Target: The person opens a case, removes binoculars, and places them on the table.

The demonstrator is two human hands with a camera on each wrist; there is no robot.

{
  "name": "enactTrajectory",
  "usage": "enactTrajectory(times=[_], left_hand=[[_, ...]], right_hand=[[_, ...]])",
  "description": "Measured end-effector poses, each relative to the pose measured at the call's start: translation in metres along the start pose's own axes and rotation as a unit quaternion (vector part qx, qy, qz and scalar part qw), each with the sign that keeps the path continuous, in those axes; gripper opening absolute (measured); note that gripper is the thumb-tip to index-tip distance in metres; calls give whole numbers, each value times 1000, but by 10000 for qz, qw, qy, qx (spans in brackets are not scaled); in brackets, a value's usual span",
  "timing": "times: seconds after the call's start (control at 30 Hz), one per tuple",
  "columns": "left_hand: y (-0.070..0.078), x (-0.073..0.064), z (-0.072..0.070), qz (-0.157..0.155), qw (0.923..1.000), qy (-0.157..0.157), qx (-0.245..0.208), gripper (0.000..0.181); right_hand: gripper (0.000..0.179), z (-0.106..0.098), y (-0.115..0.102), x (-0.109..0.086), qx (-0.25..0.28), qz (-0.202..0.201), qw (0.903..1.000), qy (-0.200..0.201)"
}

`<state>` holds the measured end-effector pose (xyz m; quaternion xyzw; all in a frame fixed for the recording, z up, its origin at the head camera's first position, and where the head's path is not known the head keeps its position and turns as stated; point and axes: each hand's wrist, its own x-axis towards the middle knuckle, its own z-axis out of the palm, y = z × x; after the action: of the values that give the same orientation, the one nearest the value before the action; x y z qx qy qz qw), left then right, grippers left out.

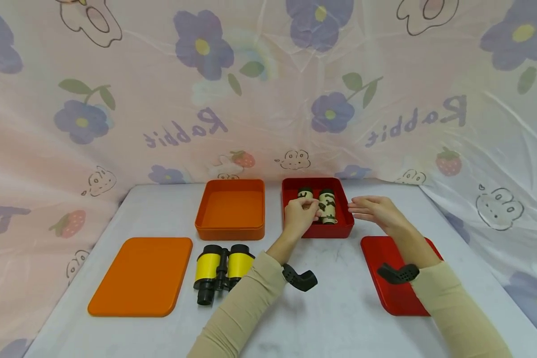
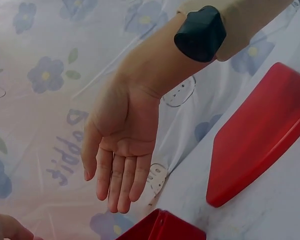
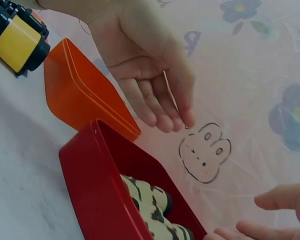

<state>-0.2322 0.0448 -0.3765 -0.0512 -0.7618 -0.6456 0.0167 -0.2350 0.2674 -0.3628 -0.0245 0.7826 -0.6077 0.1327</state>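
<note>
A pair of camouflage binoculars (image 1: 328, 206) lies inside the red box (image 1: 346, 229), partly hidden by my left hand (image 1: 299, 218). That hand hovers over the box's left side; the right wrist view shows its relaxed fingers (image 3: 149, 102) with nothing between them. Just off the box's right wall is my right hand (image 1: 376, 210). Its palm and extended fingers (image 2: 117, 175) show in the left wrist view, holding nothing. From the right wrist, the camouflage binoculars (image 3: 152, 207) appear down inside the red box (image 3: 92, 185).
Left of the red box stands an orange box (image 1: 232, 206), with its orange lid (image 1: 140, 278) flat nearer the front. Yellow and black binoculars (image 1: 208, 268) lie beside my left forearm. A red lid (image 1: 394, 286) lies under my right forearm. Printed cloth (image 1: 268, 99) hangs behind.
</note>
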Motion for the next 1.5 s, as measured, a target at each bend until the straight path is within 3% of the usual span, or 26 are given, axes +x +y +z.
enactTrajectory(times=[0.2, 0.4, 0.63, 0.93, 1.23, 1.5], left_hand=[[-7, 11, -6, -36, 9995, 161, 263, 24], [-15, 24, -13, -275, 9970, 488, 525, 24], [-19, 34, -16, -590, 9957, 657, 277, 26], [-27, 40, -15, -1048, 9934, 381, -281, 35], [-39, 48, -9, -1310, 9894, 244, -571, 41], [-41, 55, -8, -1538, 9846, 8, -827, 46]], right_hand=[[65, 14, 1, 16, -278, 264, 9993, 19], [61, 28, 0, 29, 49, 432, 9990, 65], [60, 33, -1, 40, 298, 493, 9982, 134], [59, 38, 5, 51, 385, 805, 9960, 70], [57, 44, 9, 56, 416, 901, 9950, 130], [59, 48, 12, 64, 429, 1146, 9920, 309]])
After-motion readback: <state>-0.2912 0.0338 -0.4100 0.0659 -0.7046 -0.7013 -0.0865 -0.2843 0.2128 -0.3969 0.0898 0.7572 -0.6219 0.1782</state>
